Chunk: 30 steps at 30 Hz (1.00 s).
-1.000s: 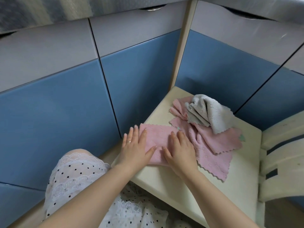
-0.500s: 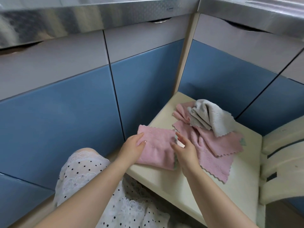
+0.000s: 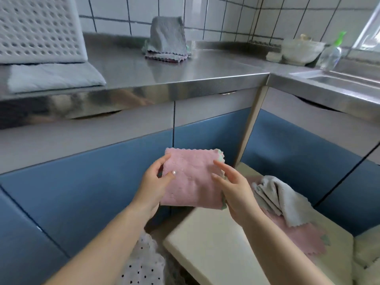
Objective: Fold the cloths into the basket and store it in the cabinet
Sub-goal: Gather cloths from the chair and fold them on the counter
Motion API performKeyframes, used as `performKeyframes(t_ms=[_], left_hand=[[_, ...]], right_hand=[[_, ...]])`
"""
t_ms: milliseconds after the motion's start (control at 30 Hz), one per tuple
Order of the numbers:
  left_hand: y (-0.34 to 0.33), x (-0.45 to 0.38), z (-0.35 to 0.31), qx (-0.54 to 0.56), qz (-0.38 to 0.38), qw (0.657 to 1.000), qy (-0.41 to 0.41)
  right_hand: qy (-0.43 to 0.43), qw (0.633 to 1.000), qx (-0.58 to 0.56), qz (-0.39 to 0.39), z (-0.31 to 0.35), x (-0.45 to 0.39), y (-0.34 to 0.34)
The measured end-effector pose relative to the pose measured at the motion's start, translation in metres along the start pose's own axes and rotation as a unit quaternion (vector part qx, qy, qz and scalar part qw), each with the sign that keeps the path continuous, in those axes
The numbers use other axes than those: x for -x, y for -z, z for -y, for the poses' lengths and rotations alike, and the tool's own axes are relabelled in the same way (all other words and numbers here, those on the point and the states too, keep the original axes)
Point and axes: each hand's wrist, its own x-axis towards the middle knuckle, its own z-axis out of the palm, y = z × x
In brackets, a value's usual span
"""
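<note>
A folded pink cloth [image 3: 192, 177] is lifted in the air in front of the blue cabinet doors [image 3: 86, 190]. My left hand [image 3: 153, 186] pinches its left edge and my right hand [image 3: 234, 190] grips its right edge. On the cream stool [image 3: 216, 243] at the lower right lie a crumpled grey cloth [image 3: 277, 194] and unfolded pink cloths [image 3: 298, 235] beneath it. A stack of folded cloths [image 3: 166, 48] with a grey one on top sits on the steel counter [image 3: 185, 73]. The white perforated basket [image 3: 39, 29] stands at the counter's far left.
A pale folded towel [image 3: 53, 77] lies under the basket. At the right are a steel sink [image 3: 337, 79], a clear bowl [image 3: 300, 50] and a spray bottle [image 3: 332, 52]. White tiles back the counter. My polka-dot skirt [image 3: 144, 264] shows at the bottom.
Both hands have picked the folded pink cloth up off the stool and raised it. My view has tilted upward, bringing the counter, basket and folded stack into sight.
</note>
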Motion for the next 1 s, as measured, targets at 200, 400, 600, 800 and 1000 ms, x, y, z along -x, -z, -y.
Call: performKeyframes(t_ms=[200,400,600,800,1000], left_hand=[[0.038,-0.004,-0.08,0.008,-0.041,0.995,-0.095],[0.102,-0.012,-0.156,-0.051,-0.075,0.982,-0.166],[0.19,-0.035,-0.227,-0.097,-0.093,0.976,-0.171],[0.242,-0.06,-0.249,-0.126,-0.122,0.98,-0.093],[0.259,-0.081,-0.229,-0.121,-0.12,0.985,-0.034]], right_hand=[[0.114,0.982,0.144,0.05,0.09,-0.01,-0.032],[0.177,0.972,0.126,0.086,0.166,-0.035,-0.083],[0.226,0.956,0.141,0.123,0.228,-0.058,-0.169],[0.204,0.948,0.179,0.168,0.257,-0.083,-0.236],[0.177,0.939,0.227,0.191,0.241,-0.109,-0.263]])
